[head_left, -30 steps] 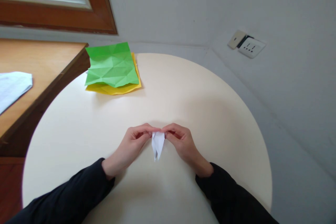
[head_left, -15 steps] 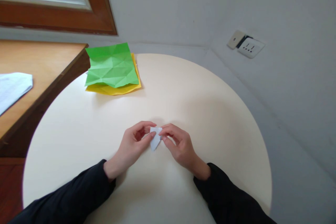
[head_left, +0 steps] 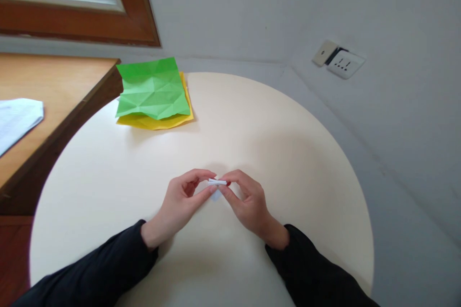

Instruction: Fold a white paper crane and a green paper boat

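Note:
A small piece of folded white paper (head_left: pixel 217 182) is pinched between my two hands over the round table. My left hand (head_left: pixel 185 196) grips its left end between thumb and forefinger. On the other end, the thumb and forefinger of my right hand (head_left: pixel 248 201) are closed in the same way. The paper's upper edge faces me as a narrow layered strip, and a pale point hangs below it between the thumbs. My fingertips hide part of the folds.
Creased green paper (head_left: pixel 154 88) lies over yellow paper (head_left: pixel 154 123) at the back left of the white round table (head_left: pixel 281 153). A wooden desk (head_left: pixel 65 76) with a white sheet (head_left: pixel 18 117) adjoins on the left. Wall sockets (head_left: pixel 345 64) are at the right.
The folded paper has tipped, so its layered edge shows instead of its flat face. My right thumb has come up onto it beside the left thumb.

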A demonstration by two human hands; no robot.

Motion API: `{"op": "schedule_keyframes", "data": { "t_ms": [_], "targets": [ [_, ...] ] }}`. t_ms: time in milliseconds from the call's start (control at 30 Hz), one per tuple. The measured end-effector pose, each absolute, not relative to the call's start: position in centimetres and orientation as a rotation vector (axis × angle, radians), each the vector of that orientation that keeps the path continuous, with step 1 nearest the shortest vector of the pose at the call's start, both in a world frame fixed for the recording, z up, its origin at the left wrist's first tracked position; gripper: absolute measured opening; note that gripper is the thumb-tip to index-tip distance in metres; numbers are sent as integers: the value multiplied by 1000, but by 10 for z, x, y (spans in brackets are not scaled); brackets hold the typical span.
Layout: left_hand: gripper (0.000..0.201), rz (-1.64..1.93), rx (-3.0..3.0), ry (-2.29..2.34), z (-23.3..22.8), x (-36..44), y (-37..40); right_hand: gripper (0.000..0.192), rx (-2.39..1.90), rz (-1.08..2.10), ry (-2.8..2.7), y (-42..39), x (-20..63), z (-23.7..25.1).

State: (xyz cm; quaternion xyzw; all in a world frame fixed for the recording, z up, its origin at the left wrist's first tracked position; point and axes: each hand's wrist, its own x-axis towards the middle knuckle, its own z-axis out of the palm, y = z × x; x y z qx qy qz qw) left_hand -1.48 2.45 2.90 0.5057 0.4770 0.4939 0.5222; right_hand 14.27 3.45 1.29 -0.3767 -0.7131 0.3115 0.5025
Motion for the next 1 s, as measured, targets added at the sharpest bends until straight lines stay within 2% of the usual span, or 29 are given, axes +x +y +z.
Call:
{"op": "schedule_keyframes", "data": {
  "t_ms": [400,633,867,1000],
  "targets": [
    [6,1302,1470,1026,26,-20,24,5,-848,688,-1738,31,143,10],
    [9,1298,1389,1061,28,-18,23,5,-883,680,-1757,30,142,14],
    [19,1216,980,1010,27,-17,29,24,-957,879,-1702,32,143,9],
    [22,1171,715,900,25,-15,33,28,-959,1001,-1671,32,143,5]
  ]
}}
